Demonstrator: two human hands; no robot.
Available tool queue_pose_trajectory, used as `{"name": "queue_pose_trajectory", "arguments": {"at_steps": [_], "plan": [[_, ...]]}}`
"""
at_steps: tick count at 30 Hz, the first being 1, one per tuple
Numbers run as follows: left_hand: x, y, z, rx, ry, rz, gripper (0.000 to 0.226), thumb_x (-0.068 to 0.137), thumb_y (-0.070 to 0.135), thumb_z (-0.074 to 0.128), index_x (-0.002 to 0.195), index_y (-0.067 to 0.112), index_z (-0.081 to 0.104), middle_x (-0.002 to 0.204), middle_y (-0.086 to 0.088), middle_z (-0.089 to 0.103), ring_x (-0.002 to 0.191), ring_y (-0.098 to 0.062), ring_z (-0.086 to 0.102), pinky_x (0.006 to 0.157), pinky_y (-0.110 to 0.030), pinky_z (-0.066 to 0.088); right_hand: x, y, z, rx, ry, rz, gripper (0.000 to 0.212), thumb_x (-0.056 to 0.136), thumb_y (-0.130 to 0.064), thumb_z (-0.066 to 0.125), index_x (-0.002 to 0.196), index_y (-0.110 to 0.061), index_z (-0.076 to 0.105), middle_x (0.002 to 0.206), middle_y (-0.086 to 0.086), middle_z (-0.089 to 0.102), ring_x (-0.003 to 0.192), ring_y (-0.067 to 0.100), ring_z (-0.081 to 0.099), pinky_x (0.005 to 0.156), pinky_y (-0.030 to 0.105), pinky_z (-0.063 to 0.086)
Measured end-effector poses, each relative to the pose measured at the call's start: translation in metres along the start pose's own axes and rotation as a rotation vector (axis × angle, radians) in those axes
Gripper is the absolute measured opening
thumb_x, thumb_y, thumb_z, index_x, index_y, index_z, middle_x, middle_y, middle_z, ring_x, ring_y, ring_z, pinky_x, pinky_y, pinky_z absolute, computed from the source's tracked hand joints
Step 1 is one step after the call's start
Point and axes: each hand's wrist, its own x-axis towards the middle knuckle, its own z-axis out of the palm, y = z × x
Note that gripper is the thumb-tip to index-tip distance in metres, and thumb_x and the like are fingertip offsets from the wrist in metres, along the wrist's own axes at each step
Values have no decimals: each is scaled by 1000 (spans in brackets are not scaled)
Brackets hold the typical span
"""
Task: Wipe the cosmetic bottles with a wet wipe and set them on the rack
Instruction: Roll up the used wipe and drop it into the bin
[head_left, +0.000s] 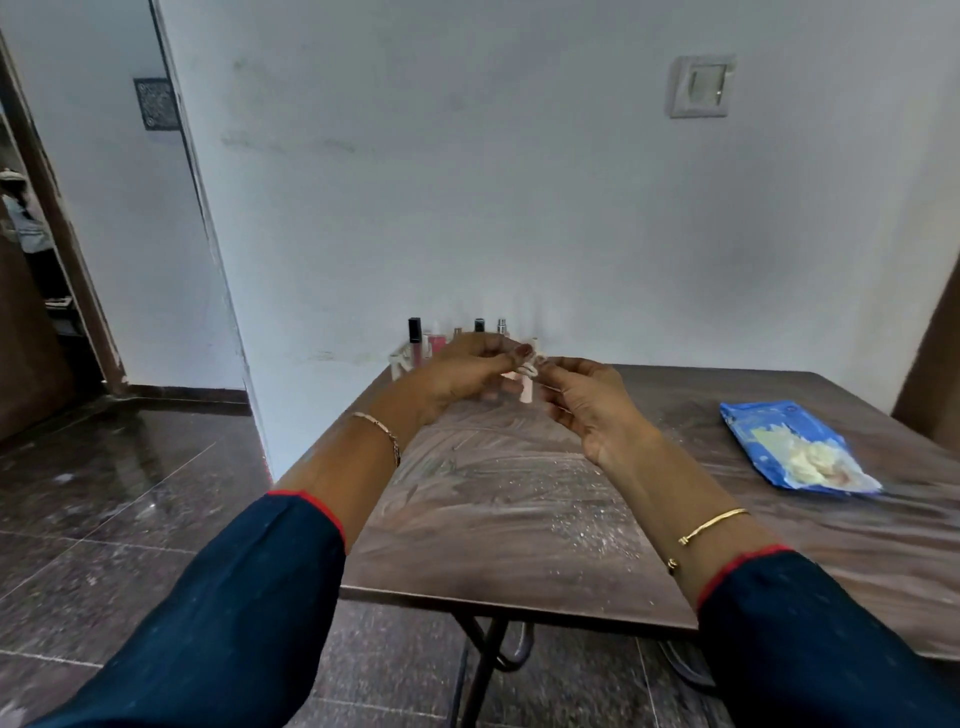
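From the head camera, the only view I have, I count two hands raised together at the centre of the frame above the far part of the brown table (509, 509). My left hand (467, 371) is curled with its fingers closed near a small pale bottle (527, 388) that stands or hangs upright between the hands; whether the fingers actually clamp it I cannot tell. My right hand (592, 402) pinches a scrap of white wipe (531, 368) at the bottle's top, fingers drawn nearly closed on it. Just behind the left hand, at the table's far edge against the wall, sits one white rack (400, 364). I can make out about five bottles in the rack (414, 332), though blur and the hand hide part of the row. At the right of the frame lies one blue wipe pack (789, 447), flat on the table, well apart from the hands. I see one bracelet on each wrist.
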Motion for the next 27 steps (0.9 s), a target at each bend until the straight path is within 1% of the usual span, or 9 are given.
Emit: {"name": "queue_pose_trajectory", "arguments": {"at_steps": [2,3,5,8,12,15,19,22,27], "plan": [[-11,-5,20,-93,18,-9,21,90,30,63,108,18,64,101,3,69,89,-10,67,78,-28,53,-11,1,-9,-35,24,-27,7,87,-8,67,83,-12,63,68,1,58,57,8,49,52,21,40],[-16,-9,30,-159,26,-20,22,88,28,65,108,18,63,98,4,68,84,-8,66,77,-29,53,-16,2,-14,-43,36,-34,9,87,-6,66,82,-12,63,68,1,56,57,9,46,52,22,38],[-24,-18,46,-299,50,-49,29,86,24,68,112,12,62,91,2,66,75,-7,63,68,-24,53,-24,6,-22,-55,56,-44,12,87,-5,65,81,-13,62,69,1,57,58,10,45,54,23,36],[-32,-28,65,-439,87,-90,33,82,20,72,111,9,62,84,-2,64,66,-7,62,59,-20,51,-36,14,-38,-96,80,-58,8,90,-10,64,84,-15,62,76,0,64,63,8,51,56,22,39],[-40,-31,88,-524,77,-122,17,83,13,71,99,14,66,81,1,67,62,-6,61,56,-19,52,-51,25,-65,-121,96,-49,5,93,-18,61,91,-14,63,82,-1,69,66,7,56,59,21,41],[-43,-30,111,-504,41,-121,16,82,14,72,98,12,67,83,-1,67,64,-8,62,56,-18,52,-65,27,-92,-156,133,-63,13,95,-24,58,98,-13,63,86,0,72,69,8,60,62,22,43],[-49,-22,157,-444,-90,-68,9,84,15,70,92,15,66,78,3,66,64,-7,61,58,-17,52,-90,30,-135,-222,257,-180,27,88,-39,64,98,-14,62,86,3,71,64,7,61,58,18,45],[-51,-14,198,-411,-217,-48,8,86,17,68,93,15,65,77,5,67,63,-5,61,61,-18,53,-106,37,-171,-286,335,-250,27,84,-31,71,101,-11,64,82,4,68,62,7,60,53,13,43],[-56,1,275,-443,-409,-71,5,88,13,65,93,14,66,78,3,69,62,-5,62,61,-21,55,-136,47,-238,-323,523,-305,9,87,-19,68,90,-10,67,80,6,68,65,9,59,56,16,45]]}}
